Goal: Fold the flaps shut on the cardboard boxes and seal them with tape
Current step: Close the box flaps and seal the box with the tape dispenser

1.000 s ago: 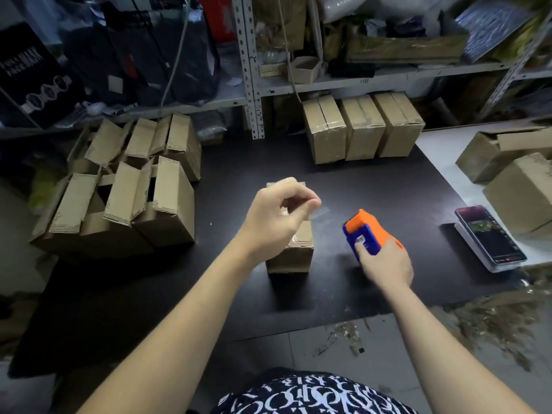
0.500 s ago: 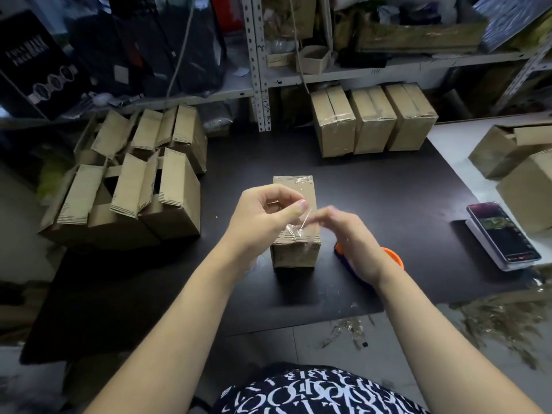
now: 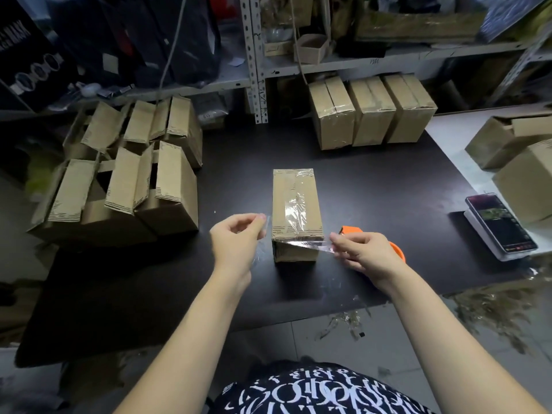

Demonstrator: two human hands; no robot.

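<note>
Pinching one end of a clear strip of sticky tape (image 3: 307,244) between curled thumb and fingers, the left hand (image 3: 237,248) sits just left of a small brown cardboard box (image 3: 294,198) with flaps closed and taped. The strip crosses the box's near edge to the right hand (image 3: 364,255), which pinches the other end just right of the box. An orange tape dispenser (image 3: 351,230) lies directly behind that hand.
</note>
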